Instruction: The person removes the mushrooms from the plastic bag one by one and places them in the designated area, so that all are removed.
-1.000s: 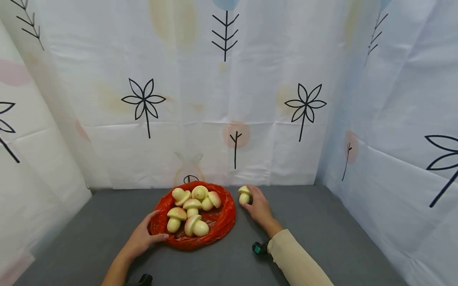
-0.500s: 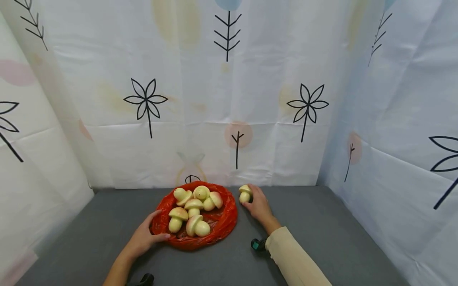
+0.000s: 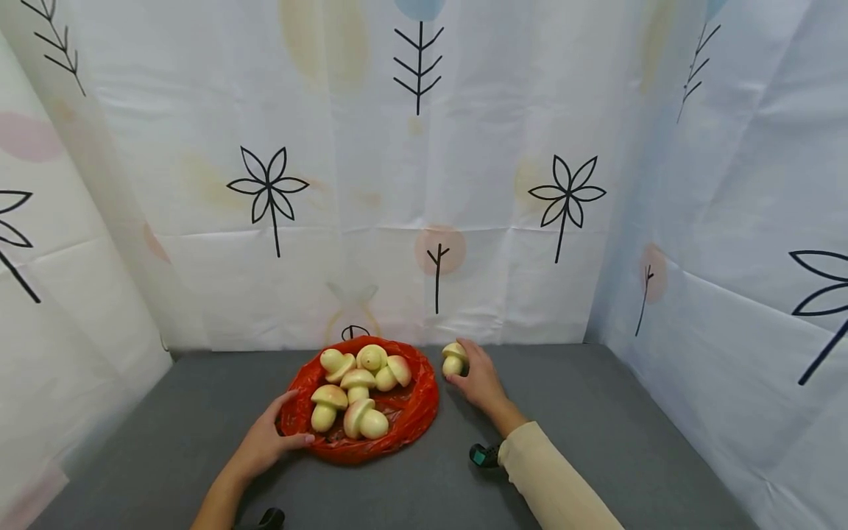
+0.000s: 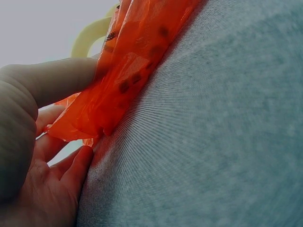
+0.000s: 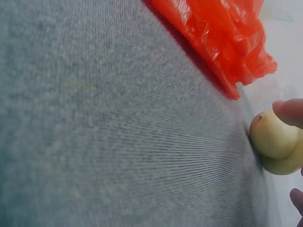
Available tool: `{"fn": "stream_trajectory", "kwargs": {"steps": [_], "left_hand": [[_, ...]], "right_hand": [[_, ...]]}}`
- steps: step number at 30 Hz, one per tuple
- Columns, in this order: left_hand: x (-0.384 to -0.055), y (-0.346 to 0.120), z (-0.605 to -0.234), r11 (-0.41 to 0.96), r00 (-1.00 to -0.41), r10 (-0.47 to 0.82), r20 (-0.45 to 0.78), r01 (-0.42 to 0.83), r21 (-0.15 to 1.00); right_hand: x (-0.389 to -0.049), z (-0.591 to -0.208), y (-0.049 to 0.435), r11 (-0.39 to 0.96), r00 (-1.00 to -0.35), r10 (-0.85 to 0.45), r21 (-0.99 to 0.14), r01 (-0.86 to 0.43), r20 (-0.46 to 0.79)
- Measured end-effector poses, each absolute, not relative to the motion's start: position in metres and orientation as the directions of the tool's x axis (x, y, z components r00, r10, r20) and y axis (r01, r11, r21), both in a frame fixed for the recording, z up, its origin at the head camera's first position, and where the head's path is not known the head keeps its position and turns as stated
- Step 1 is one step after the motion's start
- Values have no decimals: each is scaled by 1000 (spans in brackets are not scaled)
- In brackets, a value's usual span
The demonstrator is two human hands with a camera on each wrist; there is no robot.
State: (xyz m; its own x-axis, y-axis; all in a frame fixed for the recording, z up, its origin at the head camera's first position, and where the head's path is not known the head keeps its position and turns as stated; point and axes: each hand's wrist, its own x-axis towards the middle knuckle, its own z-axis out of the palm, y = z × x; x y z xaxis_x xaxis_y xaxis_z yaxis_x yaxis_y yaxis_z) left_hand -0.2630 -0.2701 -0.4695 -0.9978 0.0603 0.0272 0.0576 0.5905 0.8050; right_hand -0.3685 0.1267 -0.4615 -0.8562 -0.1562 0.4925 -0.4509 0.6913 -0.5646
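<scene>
A round red plastic bag (image 3: 424, 408), its rim rolled down, sits in the middle with several pale yellow toy mushrooms (image 3: 358, 384) inside. My left hand (image 3: 261, 440) holds the bag's left side, thumb at the front rim and fingers along the left. The left wrist view shows the thumb against the thin red plastic (image 4: 128, 71) and the fingers behind its edge. To the right of the bag, my right hand (image 3: 482, 379) curls thumb and fingers round a single toy mushroom (image 3: 453, 366). That mushroom (image 5: 272, 137) is low by the cloth in the right wrist view.
Grey cloth (image 3: 596, 442) covers the table. A white printed curtain (image 3: 371, 147) rises directly behind it, with more curtain along both sides. A black wrist device (image 3: 485, 455) sits at the right cuff.
Both hands keep their places at the bag and the single mushroom. The whole view shifts slightly right, then a little back left.
</scene>
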Motion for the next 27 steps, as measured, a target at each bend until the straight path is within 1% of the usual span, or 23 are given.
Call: {"fn": "stream_trajectory", "kwargs": {"steps": [12,19,24,27], "left_hand": [[-266,-271,-470,595,-998,57,23,53,802],[-264,-270,-469,596,-998,62,23,56,801],[-263,-270,-469,587,-997,66,28,62,807],[-263,-270,-470,590,-997,67,30,64,805]], "right_hand": [[-351,-443,122,675,-817,-222,-521,-523,532],[-336,-434,113,612,-775,-298,-512,-603,557],[-324,-428,105,594,-758,-337,-498,-632,559],[-317,-426,99,565,-735,-368,-490,-663,570]]}}
